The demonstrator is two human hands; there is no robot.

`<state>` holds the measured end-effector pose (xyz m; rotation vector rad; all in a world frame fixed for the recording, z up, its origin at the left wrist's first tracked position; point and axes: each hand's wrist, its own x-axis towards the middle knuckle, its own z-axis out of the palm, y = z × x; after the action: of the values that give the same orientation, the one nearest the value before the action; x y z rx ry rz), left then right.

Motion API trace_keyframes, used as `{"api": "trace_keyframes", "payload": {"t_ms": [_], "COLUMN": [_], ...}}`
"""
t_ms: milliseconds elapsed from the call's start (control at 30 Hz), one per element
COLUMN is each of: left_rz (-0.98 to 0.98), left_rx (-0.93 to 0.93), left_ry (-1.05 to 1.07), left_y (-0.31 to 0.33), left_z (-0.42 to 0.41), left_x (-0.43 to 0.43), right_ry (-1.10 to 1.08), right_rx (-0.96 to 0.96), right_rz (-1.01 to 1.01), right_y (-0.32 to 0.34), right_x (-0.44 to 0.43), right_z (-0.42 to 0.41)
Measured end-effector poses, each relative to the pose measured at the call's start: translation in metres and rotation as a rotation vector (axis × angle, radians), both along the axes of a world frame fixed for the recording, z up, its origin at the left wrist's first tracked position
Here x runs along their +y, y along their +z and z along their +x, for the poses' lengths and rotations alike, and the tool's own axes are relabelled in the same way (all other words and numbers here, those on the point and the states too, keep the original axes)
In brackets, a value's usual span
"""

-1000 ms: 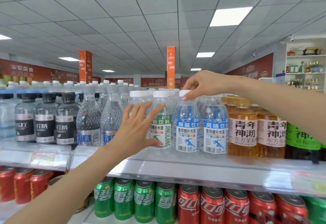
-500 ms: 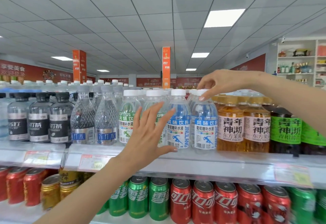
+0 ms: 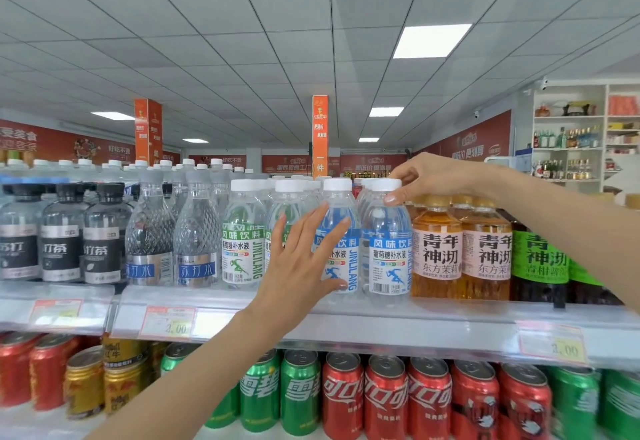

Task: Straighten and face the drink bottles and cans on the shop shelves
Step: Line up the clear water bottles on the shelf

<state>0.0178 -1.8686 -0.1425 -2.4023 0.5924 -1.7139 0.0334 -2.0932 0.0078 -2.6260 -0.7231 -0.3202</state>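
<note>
left grip (image 3: 302,264) raised, fingers spread and straight – right grip (image 3: 429,179) higher, fingertips pinching a bottle cap (image 3: 381,185)

place: a shop, small supermarket by the look
giveaway: price tags (image 3: 168,324) on shelf (image 3: 398,327), rows of drink bottles (image 3: 242,235), soda cans (image 3: 384,401)

A clear, white-capped blue-label bottle (image 3: 387,252) stands upright at the front edge of the upper shelf (image 3: 415,323), label outward, between its twin (image 3: 341,231) and amber tea bottles (image 3: 437,256); cans (image 3: 384,399) stand in rows below.
</note>
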Motion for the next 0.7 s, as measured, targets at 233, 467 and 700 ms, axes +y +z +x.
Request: {"api": "trace_keyframes", "payload": {"t_ms": [233, 467, 700], "left_rz": [0.010, -0.011, -0.007], "left_rx": [0.038, 0.020, 0.069], "left_ry": [-0.013, 0.003, -0.024], "left_y": [-0.003, -0.017, -0.014], "left_z": [-0.003, -0.009, -0.012], "left_x": [0.003, 0.004, 0.006], "right_ry": [-0.054, -0.089, -0.182], "right_rx": [-0.043, -0.141, -0.405], "right_rz": [0.028, 0.065, -0.018], "right_y": [-0.005, -0.014, -0.030], "right_x": [0.003, 0.004, 0.006], "right_z": [-0.003, -0.004, -0.015]}}
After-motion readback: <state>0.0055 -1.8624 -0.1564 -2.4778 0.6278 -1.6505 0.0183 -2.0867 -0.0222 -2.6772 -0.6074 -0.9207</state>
